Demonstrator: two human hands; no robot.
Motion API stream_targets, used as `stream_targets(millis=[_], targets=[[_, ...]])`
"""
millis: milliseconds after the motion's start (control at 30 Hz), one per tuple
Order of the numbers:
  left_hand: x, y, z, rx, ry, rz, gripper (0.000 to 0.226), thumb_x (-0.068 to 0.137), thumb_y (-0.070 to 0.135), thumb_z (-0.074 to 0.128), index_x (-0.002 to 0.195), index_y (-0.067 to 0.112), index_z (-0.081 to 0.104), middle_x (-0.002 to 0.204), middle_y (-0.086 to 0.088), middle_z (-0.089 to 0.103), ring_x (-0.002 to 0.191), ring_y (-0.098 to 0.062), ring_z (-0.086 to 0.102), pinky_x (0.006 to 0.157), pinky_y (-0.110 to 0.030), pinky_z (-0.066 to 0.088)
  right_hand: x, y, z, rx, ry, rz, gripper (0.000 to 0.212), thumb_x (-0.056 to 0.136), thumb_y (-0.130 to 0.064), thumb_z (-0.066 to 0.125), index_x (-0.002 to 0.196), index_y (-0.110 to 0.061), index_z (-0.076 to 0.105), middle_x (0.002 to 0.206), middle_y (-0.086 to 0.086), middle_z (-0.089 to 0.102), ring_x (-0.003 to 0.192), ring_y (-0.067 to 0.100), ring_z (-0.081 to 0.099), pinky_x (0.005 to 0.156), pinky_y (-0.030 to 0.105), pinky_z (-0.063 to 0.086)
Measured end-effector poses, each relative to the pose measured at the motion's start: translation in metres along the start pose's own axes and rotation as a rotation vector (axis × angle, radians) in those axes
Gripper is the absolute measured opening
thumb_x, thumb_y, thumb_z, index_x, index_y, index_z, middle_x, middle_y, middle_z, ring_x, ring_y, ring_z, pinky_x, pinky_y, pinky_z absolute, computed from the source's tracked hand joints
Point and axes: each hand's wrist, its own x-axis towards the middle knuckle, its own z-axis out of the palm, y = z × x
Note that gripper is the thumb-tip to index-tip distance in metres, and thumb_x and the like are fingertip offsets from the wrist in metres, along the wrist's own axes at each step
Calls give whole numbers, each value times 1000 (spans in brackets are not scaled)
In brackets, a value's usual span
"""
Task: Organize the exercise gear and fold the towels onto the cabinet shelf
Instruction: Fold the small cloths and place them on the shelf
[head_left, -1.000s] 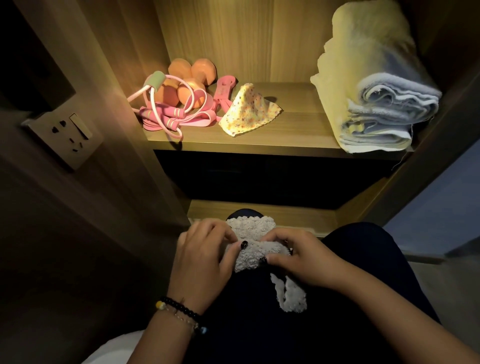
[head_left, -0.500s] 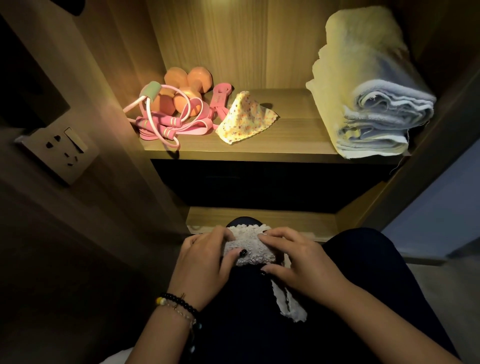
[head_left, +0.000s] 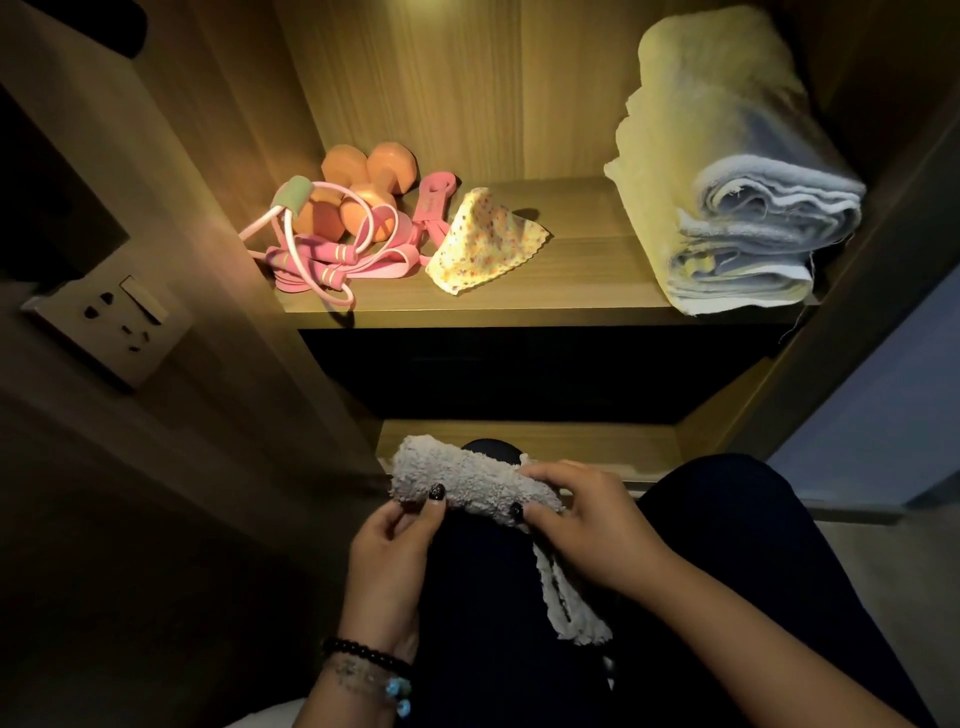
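Note:
A small fluffy white towel (head_left: 467, 480) is held over my dark-clothed lap, rolled into a short bundle with a loose end hanging down. My left hand (head_left: 392, 551) pinches its left part between thumb and fingers. My right hand (head_left: 584, 512) grips its right part. On the lit cabinet shelf (head_left: 571, 291) above lie orange dumbbells (head_left: 363, 192), a pink skipping rope (head_left: 311, 260), a pink resistance band (head_left: 431, 208) and a small dotted yellow cloth (head_left: 483, 239). A stack of folded yellow and white towels (head_left: 727, 182) fills the shelf's right side.
A wall socket plate (head_left: 109, 322) sits on the wooden panel at the left. Below the lit shelf is a dark compartment, then a lower wooden ledge (head_left: 597, 441) just beyond my knees. A cabinet side wall rises at the right.
The towel bundle has been lifted off my lap and stretched leftward. My left hand has slid down and left to pinch its end; my right hand still holds the other side.

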Motion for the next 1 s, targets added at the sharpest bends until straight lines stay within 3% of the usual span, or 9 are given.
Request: stream_targets(millis=[67, 200, 267, 400, 600, 733, 800, 900, 1000], targets=[[-2, 4, 1, -143, -47, -44, 13, 87, 7, 63, 99, 2, 67, 94, -12, 75, 80, -16, 73, 63, -24, 57, -3, -2, 3, 129, 3, 17, 29, 87, -21, 68, 114, -32, 67, 102, -22, 60, 56, -13, 51, 58, 3, 36], [-6, 7, 14, -278, -177, -78, 27, 93, 19, 53, 109, -1, 63, 102, -15, 73, 91, -19, 72, 71, -29, 59, -11, -6, 4, 360, -45, 20, 28, 89, -13, 66, 100, -39, 67, 102, -12, 69, 39, -1, 47, 44, 8, 34], [-8, 7, 23, -324, -221, -48, 36, 88, 26, 53, 112, 1, 62, 105, -16, 72, 95, -22, 71, 66, -28, 59, -12, -8, 2, 411, -77, 35, 25, 90, -15, 64, 105, -35, 69, 106, -10, 70, 40, 2, 46, 44, 16, 37], [-6, 11, 41, -354, -277, 6, 49, 82, 32, 54, 118, 0, 61, 115, -20, 68, 107, -28, 66, 87, -38, 52, -9, -17, -10, 510, -142, 58, 23, 91, -17, 64, 100, -36, 72, 101, -9, 73, 72, 49, 63, 67, 57, 54], [10, 39, 80, -445, -310, 13, 52, 78, 25, 58, 120, -6, 60, 116, -27, 64, 107, -34, 62, 91, -45, 50, 11, -13, -33, 587, 87, 192, 27, 73, -25, 82, 92, -41, 73, 80, -10, 74, 49, 13, 51, 57, 25, 44], [26, 75, 112, -496, -383, 62, 50, 67, 16, 62, 113, -3, 62, 110, -22, 66, 100, -31, 64, 86, -44, 48, 40, -8, -61, 623, 215, 228, 34, 62, -35, 86, 94, -35, 73, 93, -14, 73, 79, 4, 69, 71, 22, 54], [35, 89, 127, -590, -453, 49, 48, 67, 11, 56, 113, -3, 61, 110, -21, 67, 100, -29, 68, 86, -43, 48, 57, -6, -75, 651, 163, 246, 57, 51, -53, 80, 101, -30, 69, 95, -16, 73, 91, -2, 67, 72, 15, 51], [52, 102, 147, -742, -571, 63, 46, 64, 12, 49, 107, 3, 65, 99, -17, 67, 92, -30, 69, 82, -45, 50, 81, -6, -88, 789, -42, 328, 73, 48, -65, 68, 103, -17, 70, 97, -5, 75, 95, 10, 69, 83, 27, 52], [70, 110, 164, -798, -708, 68, 45, 57, 21, 64, 100, 8, 66, 92, -14, 64, 89, -29, 63, 90, -47, 47, 104, -7, -97, 981, -98, 365, 60, 53, -57, 71, 96, -15, 77, 101, 9, 74, 102, 28, 67, 103, 50, 44]])
